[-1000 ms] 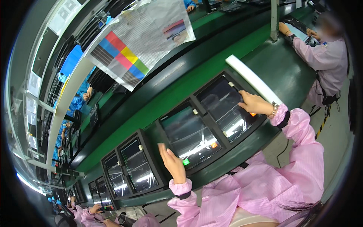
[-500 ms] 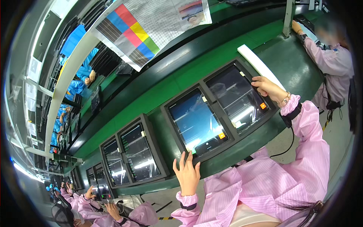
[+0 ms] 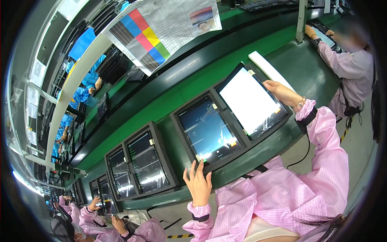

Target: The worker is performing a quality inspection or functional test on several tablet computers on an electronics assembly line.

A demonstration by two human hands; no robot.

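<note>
Two tablets lie side by side in a dark two-slot tray (image 3: 182, 139) in front of me. My right hand (image 3: 281, 93) is closed on the right edge of the right tablet (image 3: 249, 103), whose screen glows plain white. That tablet's far end looks slightly raised out of its slot. The left tablet (image 3: 206, 127) shows a blue screen and lies flat, with small yellowish tabs at its edges. At its near left corner my left hand (image 3: 198, 186) is open, fingers spread, the fingertips by the tray's rim; whether they touch it I cannot tell.
Left along the green bench stands another dark tray (image 3: 176, 177) with two dark-screened tablets. A white bar (image 3: 271, 69) lies beyond the right tablet. A printed colour sheet (image 3: 161, 34) hangs above. Co-workers sit at the right (image 3: 350, 68) and lower left (image 3: 96, 222).
The right tablet's screen has gone from dark to bright white. My right hand now grips its edge, and the tablet's far end has come up. The left hand has barely moved.
</note>
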